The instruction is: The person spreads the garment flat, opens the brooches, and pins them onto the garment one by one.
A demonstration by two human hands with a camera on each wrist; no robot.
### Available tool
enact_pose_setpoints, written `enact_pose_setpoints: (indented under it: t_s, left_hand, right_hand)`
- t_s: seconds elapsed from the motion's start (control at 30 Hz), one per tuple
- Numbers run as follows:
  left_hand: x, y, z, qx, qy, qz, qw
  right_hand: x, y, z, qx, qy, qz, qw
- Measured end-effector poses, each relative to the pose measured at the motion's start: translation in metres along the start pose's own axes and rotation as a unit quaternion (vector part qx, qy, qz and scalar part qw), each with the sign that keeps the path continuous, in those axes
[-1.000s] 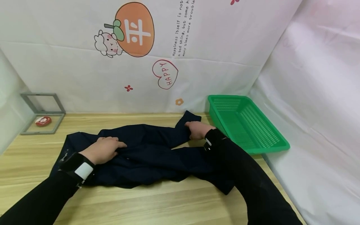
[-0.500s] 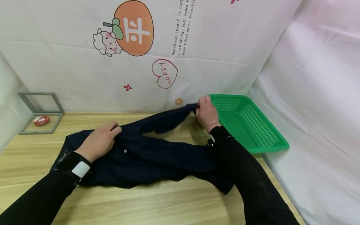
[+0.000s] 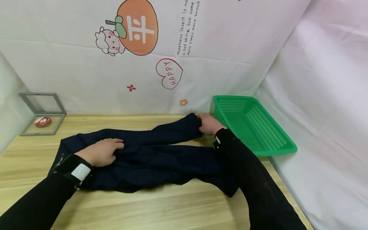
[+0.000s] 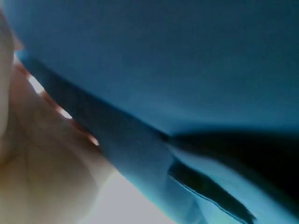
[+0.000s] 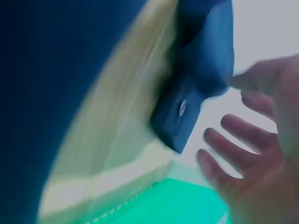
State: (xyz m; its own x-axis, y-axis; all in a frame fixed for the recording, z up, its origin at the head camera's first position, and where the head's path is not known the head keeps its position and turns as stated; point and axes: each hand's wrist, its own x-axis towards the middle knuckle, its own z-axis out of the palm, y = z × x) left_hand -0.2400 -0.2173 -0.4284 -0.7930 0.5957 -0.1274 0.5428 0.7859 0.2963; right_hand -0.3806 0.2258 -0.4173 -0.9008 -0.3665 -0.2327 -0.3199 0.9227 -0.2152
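Note:
A navy long-sleeved shirt lies across the wooden table, one sleeve stretched to the right along its far side. My left hand rests on the left part of the shirt. In the left wrist view, blue cloth covers most of the picture and hides its fingertips. At the end of the sleeve is my right hand. Up close, its thumb touches the edge of the cuff, which carries a small button. The other fingers are spread loosely, off the cloth.
A green plastic basket stands just right of my right hand, against the side wall sheet. At the back left, an open grey-framed box holds a small red-and-white round item. A printed white sheet hangs behind the table.
My right hand lifted the sleeve by its end, then lowered it to the table, straighter than before. My left hand drew up cloth near the button, then settled back onto the shirt.

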Motion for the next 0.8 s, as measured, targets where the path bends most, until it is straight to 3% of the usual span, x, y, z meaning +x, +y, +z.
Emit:
enact_pose_setpoints:
  t_s: [0.1, 0.17, 0.33, 0.5, 0.6, 0.7, 0.8]
  left_hand:
    - [0.001, 0.000, -0.002, -0.007, -0.011, 0.001, 0.9999]
    - [0.002, 0.000, -0.003, -0.012, -0.014, -0.001, 0.9998]
    - [0.004, -0.004, -0.004, -0.039, -0.020, -0.006, 0.9990]
    - [0.006, -0.011, -0.010, -0.105, -0.017, -0.037, 0.9937]
    - [0.007, -0.016, -0.009, -0.079, 0.014, -0.052, 0.9954]
    - [0.007, -0.020, -0.005, -0.030, 0.045, -0.065, 0.9964]
    - [0.009, -0.020, -0.003, -0.002, 0.053, -0.081, 0.9953]
  right_hand:
    - [0.004, 0.003, 0.001, -0.022, -0.085, 0.035, 0.9956]
    - [0.005, 0.002, 0.003, -0.035, -0.118, 0.036, 0.9918]
    - [0.008, 0.002, 0.004, -0.074, -0.075, 0.014, 0.9943]
    - [0.003, 0.002, -0.001, -0.065, -0.118, 0.034, 0.9902]
    - [-0.002, 0.002, -0.002, -0.080, -0.145, 0.050, 0.9850]
    - [-0.004, 0.003, -0.001, -0.103, -0.136, 0.044, 0.9844]
    - [-0.004, 0.007, 0.001, -0.105, -0.115, 0.017, 0.9876]
